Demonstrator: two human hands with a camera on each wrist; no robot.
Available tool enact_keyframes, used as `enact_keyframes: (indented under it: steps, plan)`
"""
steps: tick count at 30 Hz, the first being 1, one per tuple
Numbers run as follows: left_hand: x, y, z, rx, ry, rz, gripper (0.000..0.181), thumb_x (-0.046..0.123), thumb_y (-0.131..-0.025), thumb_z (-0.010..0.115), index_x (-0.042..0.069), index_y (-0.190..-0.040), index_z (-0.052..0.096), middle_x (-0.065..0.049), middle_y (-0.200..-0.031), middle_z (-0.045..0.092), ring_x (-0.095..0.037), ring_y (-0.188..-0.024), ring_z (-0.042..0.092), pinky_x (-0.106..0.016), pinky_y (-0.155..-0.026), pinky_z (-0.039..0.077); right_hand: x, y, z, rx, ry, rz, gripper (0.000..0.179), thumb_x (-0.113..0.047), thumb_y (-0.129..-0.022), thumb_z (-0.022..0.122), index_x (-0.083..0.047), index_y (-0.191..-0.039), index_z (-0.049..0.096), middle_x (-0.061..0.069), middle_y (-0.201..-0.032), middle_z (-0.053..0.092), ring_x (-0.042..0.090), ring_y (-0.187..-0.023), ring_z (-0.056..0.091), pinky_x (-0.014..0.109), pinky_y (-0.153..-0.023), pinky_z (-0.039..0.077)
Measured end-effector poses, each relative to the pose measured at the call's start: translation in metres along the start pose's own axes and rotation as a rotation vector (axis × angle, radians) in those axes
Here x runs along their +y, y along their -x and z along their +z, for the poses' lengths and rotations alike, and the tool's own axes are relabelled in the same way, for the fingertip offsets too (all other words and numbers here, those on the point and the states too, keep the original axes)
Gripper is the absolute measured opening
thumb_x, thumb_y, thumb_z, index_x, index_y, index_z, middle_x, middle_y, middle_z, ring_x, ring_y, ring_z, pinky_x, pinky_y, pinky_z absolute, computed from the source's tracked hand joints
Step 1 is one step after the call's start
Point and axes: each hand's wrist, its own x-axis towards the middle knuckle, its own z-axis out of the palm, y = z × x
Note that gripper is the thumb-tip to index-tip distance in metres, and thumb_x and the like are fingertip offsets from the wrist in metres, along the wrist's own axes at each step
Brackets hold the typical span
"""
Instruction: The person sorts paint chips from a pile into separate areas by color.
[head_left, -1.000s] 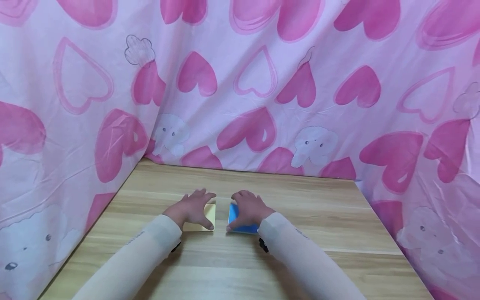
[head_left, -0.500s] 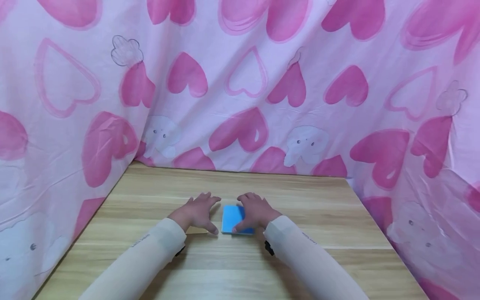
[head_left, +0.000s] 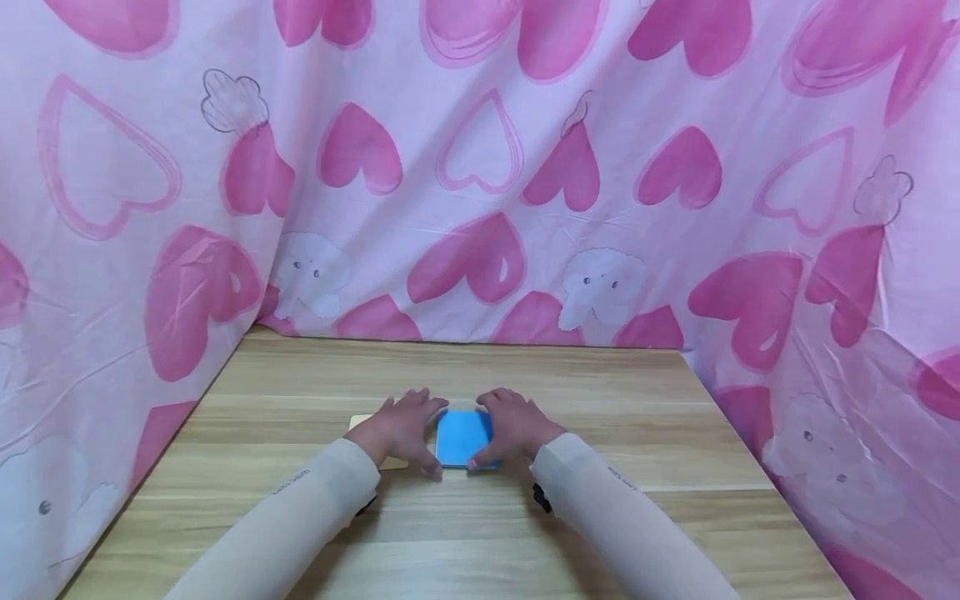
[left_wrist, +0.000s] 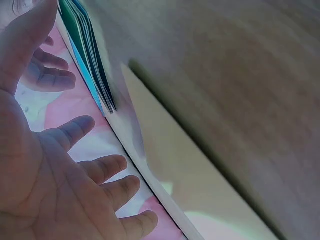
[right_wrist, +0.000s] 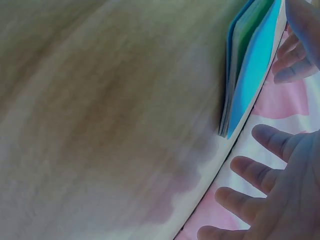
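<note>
A small blue-covered notebook lies on the wooden table between my two hands. Its pages fan slightly apart at the edge in the right wrist view. My right hand hovers around its right side, fingers spread, thumb over the near corner. On the other side, my left hand has spread fingers, with the tips close to the notebook's left edge; whether they touch cannot be told. Under and behind the left hand lies a flat pale yellow pad or card, partly hidden, its pointed corner showing in the left wrist view. Neither hand grips anything.
Wood-grain table extends around both hands. A pink cloth curtain with hearts surrounds it at the back and both sides, meeting the tabletop's edges.
Both hands have shifted rightward over the table, the left one off part of the yellow piece toward the notebook. More of the blue cover shows. The head view has turned slightly right.
</note>
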Motion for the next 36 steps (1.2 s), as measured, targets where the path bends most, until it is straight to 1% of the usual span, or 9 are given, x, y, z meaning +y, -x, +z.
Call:
enact_keyframes:
  steps: [9,14,19,27,32,36]
  plan:
    - [0.0070,-0.0026,0.0004,-0.012,-0.040,-0.007,0.114,0.057,-0.065,0.097,0.022,-0.160,0.045,-0.017,-0.170,0.034,-0.041,-0.160,0.024,-0.070,-0.126,0.017,0.0015,0.0025,0.0031,-0.021,0.013,0.008,0.112,-0.070,-0.063,0.093,-0.022,-0.155,0.049,0.004,-0.157,0.048,0.031,-0.143,0.045,0.064,-0.121,0.036]
    - [0.0089,-0.0024,-0.0011,-0.016,-0.039,-0.009,0.114,0.057,-0.065,0.096,0.021,-0.160,0.044,-0.017,-0.170,0.034,-0.042,-0.160,0.024,-0.070,-0.126,0.017,0.0029,0.0014,0.0020,-0.028,0.022,0.004,0.112,-0.071,-0.064,0.091,-0.023,-0.155,0.048,0.004,-0.158,0.047,0.031,-0.143,0.044,0.063,-0.120,0.037]
    - [0.0080,-0.0036,-0.0005,-0.020,-0.019,-0.018,0.113,0.055,-0.064,0.097,0.020,-0.159,0.045,-0.018,-0.170,0.033,-0.042,-0.160,0.023,-0.070,-0.126,0.015,0.0030,0.0018,0.0015,-0.036,0.016,-0.002,0.112,-0.070,-0.064,0.091,-0.022,-0.156,0.048,0.005,-0.158,0.047,0.031,-0.143,0.045,0.063,-0.120,0.037]
    - [0.0048,-0.0074,0.0047,-0.023,-0.026,-0.024,0.111,0.057,-0.065,0.095,0.022,-0.158,0.046,-0.016,-0.170,0.034,-0.042,-0.160,0.023,-0.069,-0.127,0.015,0.0045,0.0037,0.0027,-0.043,0.004,0.004,0.111,-0.069,-0.064,0.092,-0.022,-0.155,0.049,0.005,-0.157,0.048,0.031,-0.142,0.046,0.060,-0.119,0.040]
    - [0.0064,-0.0073,0.0054,-0.023,-0.031,-0.024,0.111,0.059,-0.066,0.094,0.022,-0.159,0.046,-0.016,-0.170,0.034,-0.041,-0.160,0.022,-0.070,-0.127,0.015,0.0047,0.0046,0.0024,-0.049,-0.014,0.011,0.108,-0.068,-0.064,0.092,-0.022,-0.153,0.051,0.006,-0.157,0.049,0.031,-0.142,0.046,0.061,-0.120,0.039]
    - [0.0082,-0.0069,0.0056,-0.024,-0.027,-0.025,0.112,0.061,-0.066,0.093,0.021,-0.159,0.045,-0.015,-0.171,0.034,-0.041,-0.161,0.021,-0.070,-0.127,0.015,0.0051,0.0047,0.0036,-0.050,-0.019,0.013,0.108,-0.068,-0.064,0.093,-0.021,-0.152,0.052,0.006,-0.156,0.049,0.031,-0.141,0.046,0.061,-0.118,0.040]
